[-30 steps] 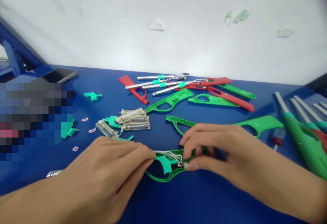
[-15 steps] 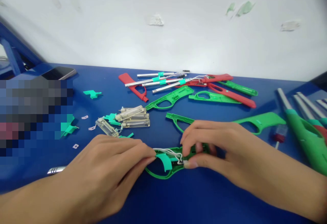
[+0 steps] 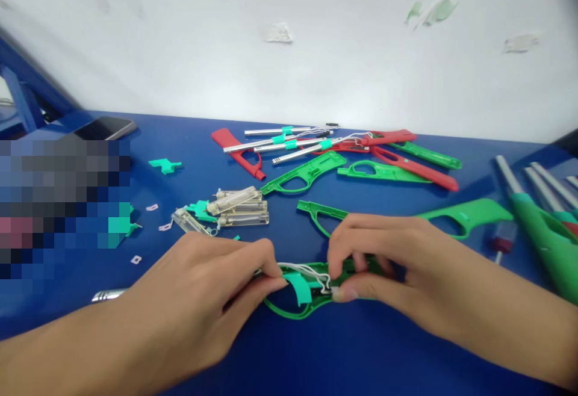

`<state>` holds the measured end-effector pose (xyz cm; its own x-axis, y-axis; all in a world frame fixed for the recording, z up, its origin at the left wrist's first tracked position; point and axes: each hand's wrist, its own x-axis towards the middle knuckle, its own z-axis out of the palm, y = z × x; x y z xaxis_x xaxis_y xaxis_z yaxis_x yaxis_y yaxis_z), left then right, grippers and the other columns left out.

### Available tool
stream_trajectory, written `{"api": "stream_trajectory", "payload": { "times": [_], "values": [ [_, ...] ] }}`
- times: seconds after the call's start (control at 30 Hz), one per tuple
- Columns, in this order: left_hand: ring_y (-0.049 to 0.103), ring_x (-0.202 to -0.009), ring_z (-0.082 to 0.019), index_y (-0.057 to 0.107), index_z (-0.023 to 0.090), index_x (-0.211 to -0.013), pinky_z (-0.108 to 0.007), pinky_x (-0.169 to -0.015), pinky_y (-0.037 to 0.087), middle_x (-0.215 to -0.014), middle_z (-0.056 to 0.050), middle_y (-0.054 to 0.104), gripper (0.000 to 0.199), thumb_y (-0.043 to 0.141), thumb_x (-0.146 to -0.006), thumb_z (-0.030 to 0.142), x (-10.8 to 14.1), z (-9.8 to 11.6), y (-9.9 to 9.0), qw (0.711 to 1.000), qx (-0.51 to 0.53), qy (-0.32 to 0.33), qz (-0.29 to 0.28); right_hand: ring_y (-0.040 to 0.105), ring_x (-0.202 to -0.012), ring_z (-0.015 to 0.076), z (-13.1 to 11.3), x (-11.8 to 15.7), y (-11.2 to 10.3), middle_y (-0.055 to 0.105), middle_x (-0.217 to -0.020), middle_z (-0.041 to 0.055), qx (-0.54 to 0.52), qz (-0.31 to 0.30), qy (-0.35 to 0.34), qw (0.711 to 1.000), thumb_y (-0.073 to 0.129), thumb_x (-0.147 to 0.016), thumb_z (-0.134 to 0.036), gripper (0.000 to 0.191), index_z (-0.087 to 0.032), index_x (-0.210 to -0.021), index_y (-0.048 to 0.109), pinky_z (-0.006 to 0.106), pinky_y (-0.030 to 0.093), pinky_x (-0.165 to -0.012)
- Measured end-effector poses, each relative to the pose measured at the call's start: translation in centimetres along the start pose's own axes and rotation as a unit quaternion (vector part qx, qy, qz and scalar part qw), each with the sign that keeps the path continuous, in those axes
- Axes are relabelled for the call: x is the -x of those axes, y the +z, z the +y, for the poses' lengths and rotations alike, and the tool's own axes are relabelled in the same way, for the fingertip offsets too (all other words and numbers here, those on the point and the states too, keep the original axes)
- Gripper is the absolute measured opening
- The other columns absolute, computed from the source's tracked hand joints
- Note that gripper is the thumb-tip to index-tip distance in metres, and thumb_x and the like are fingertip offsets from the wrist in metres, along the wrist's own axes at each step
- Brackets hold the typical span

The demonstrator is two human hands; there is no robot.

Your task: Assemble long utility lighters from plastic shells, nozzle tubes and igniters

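Holding an open green shell half (image 3: 292, 316) with both hands close together

At the far left, a dark phone (image 3: 108, 127) is being partly hidden by a pixelated patch. Farther right, a teal part (image 3: 166, 166) and small pink pieces (image 3: 136, 259) are being borne by the blue table (image 3: 388, 348). Below them, a silver tube (image 3: 106, 294) is being partly covered by the left arm.

The left hand (image 3: 212, 293) is being held with thumb and index finger closed together at the edge of a curved teal piece (image 3: 301, 289) (whether it is being gripped cannot be told). Clear cartridges (image 3: 244, 209) are being seen in a heap just beyond this hand.

At front centre, the shell half is being gripped at its right part by the right hand (image 3: 388, 251), fingers bent over it and thumb tip at the white wires (image 3: 307, 268). Behind, silver rods (image 3: 300, 152) are being overlapped with red shell halves (image 3: 433, 173). At the far right, a green-handled body (image 3: 544, 245) is being shown with its metal tube pointing away.
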<state>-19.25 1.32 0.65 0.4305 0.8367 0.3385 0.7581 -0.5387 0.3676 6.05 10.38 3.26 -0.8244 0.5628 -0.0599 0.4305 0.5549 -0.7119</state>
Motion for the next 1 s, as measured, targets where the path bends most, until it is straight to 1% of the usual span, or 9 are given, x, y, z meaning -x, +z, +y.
{"api": "stream_trajectory", "payload": {
  "times": [0.07, 0.27, 0.33, 0.43, 0.53, 0.6, 0.73, 0.93, 1.0],
  "values": [
    [0.044, -0.042, -0.008, 0.063, 0.023, -0.083, -0.022, -0.042, 0.033, -0.052, 0.009, 0.041, 0.022, 0.055, -0.103, 0.022, -0.2, 0.0, 0.0, 1.000, 0.019, -0.016, 0.007, 0.056, -0.069, 0.0065, 0.0, 0.0, 0.0, 0.066, -0.085, -0.0098, 0.002, 0.001, -0.003, 1.000, 0.076, -0.092, -0.013, 0.018, -0.027, -0.086, 0.066, 0.018, 0.043, -0.063],
    [0.032, -0.039, -0.007, 0.063, 0.023, -0.074, -0.021, -0.036, 0.027, -0.049, 0.010, 0.038, 0.027, 0.063, -0.100, 0.028, -0.5, 0.1, 0.1, 0.997, 0.048, -0.042, 0.036, 0.059, -0.073, 0.0084, -0.1, -0.1, 0.0, 0.068, -0.090, -0.0078, 0.003, -0.001, -0.005, 1.000, 0.073, -0.095, -0.015, 0.016, -0.028, -0.088, 0.067, 0.020, 0.045, -0.066],
    [0.036, -0.039, -0.007, 0.065, 0.024, -0.075, -0.021, -0.037, 0.029, -0.049, 0.009, 0.041, 0.027, 0.063, -0.101, 0.030, -0.4, 0.1, 0.1, 0.997, 0.049, -0.039, 0.046, 0.061, -0.075, 0.0086, 0.0, 0.0, -0.1, 0.068, -0.092, -0.0080, 0.001, 0.001, -0.007, 1.000, 0.073, -0.095, -0.015, 0.016, -0.028, -0.089, 0.066, 0.020, 0.046, -0.068],
    [0.048, -0.044, -0.008, 0.068, 0.026, -0.086, -0.023, -0.044, 0.037, -0.054, 0.009, 0.054, 0.017, 0.062, -0.102, 0.028, 0.1, 0.1, 0.2, 0.997, 0.040, -0.027, 0.064, 0.061, -0.076, 0.0076, 0.0, 0.0, 0.0, 0.069, -0.092, -0.0090, 0.001, 0.000, -0.012, 1.000, 0.072, -0.096, -0.014, 0.017, -0.027, -0.089, 0.065, 0.019, 0.046, -0.069],
    [0.063, -0.054, -0.010, 0.069, 0.028, -0.099, -0.025, -0.055, 0.049, -0.069, 0.006, 0.070, 0.013, 0.057, -0.103, 0.022, 0.4, 0.2, -0.1, 0.998, 0.024, -0.009, 0.062, 0.061, -0.076, 0.0058, 0.0, -0.1, 0.0, 0.069, -0.091, -0.0106, 0.000, 0.002, -0.020, 1.000, 0.074, -0.094, -0.011, 0.019, -0.027, -0.088, 0.065, 0.016, 0.045, -0.070],
    [0.069, -0.062, -0.012, 0.069, 0.028, -0.104, -0.025, -0.055, 0.050, -0.080, 0.004, 0.076, 0.015, 0.056, -0.102, 0.020, 0.4, 0.3, -0.4, 0.998, 0.017, -0.007, 0.053, 0.062, -0.078, 0.0049, 0.1, -0.2, 0.0, 0.069, -0.091, -0.0113, -0.001, 0.007, -0.026, 1.000, 0.075, -0.093, -0.011, 0.019, -0.027, -0.089, 0.066, 0.015, 0.046, -0.073],
    [0.068, -0.059, -0.012, 0.067, 0.028, -0.104, -0.027, -0.047, 0.044, -0.079, 0.004, 0.077, 0.016, 0.054, -0.102, 0.019, 0.4, 0.7, -0.7, 0.999, 0.015, -0.015, 0.034, 0.065, -0.082, 0.0051, 0.1, -0.2, -0.1, 0.071, -0.093, -0.0111, -0.001, 0.006, -0.041, 0.999, 0.073, -0.093, -0.009, 0.020, -0.028, -0.090, 0.068, 0.014, 0.048, -0.075],
    [0.065, -0.059, -0.012, 0.063, 0.028, -0.107, -0.029, -0.062, 0.051, -0.072, 0.007, 0.070, 0.016, 0.054, -0.101, 0.016, 1.0, 0.5, -0.1, 0.999, 0.007, 0.004, 0.045, 0.067, -0.083, 0.0058, 0.2, -0.1, 0.0, 0.072, -0.094, -0.0102, -0.001, 0.013, -0.041, 0.999, 0.071, -0.094, -0.009, 0.020, -0.028, -0.090, 0.068, 0.014, 0.049, -0.076],
    [0.067, -0.063, -0.012, 0.064, 0.024, -0.109, -0.030, -0.065, 0.052, -0.074, 0.006, 0.071, 0.016, 0.057, -0.100, 0.014, 1.1, 0.3, 0.2, 0.997, -0.020, 0.040, 0.068, 0.066, -0.088, 0.0062, 0.3, 0.0, 0.0, 0.071, -0.098, -0.0095, -0.004, 0.011, -0.042, 0.999, 0.070, -0.097, -0.012, 0.018, -0.029, -0.092, 0.068, 0.015, 0.049, -0.080]
  ]
}}
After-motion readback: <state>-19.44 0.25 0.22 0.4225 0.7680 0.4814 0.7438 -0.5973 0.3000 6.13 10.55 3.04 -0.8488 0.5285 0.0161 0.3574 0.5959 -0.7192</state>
